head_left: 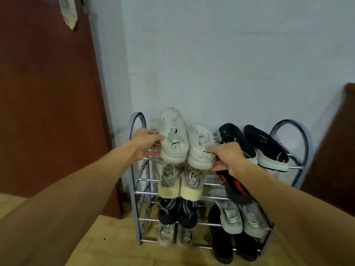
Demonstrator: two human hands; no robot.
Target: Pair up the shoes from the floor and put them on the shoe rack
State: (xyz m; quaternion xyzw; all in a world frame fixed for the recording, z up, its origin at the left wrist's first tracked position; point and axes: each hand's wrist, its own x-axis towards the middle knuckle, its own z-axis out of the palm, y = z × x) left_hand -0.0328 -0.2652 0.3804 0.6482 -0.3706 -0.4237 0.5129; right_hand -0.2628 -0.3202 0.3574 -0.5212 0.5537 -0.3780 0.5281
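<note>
A grey metal shoe rack (292, 129) stands against the pale wall. On its top shelf sit two white sneakers side by side, heels toward me. My left hand (146, 143) touches the left white sneaker (173, 139) at its left side, fingers fairly straight. My right hand (228, 156) pinches the heel of the right white sneaker (199, 148) between thumb and fingers. A pair of black slip-ons (255, 144) lies at the top shelf's right.
Lower shelves carry a cream pair (180, 181), a black pair (176, 210), a grey pair (242, 217), a black-and-red shoe (234, 185) and dark shoes at the bottom (221, 244). A brown door (48, 93) stands left, dark furniture (338, 141) right, wood floor (111, 242) below.
</note>
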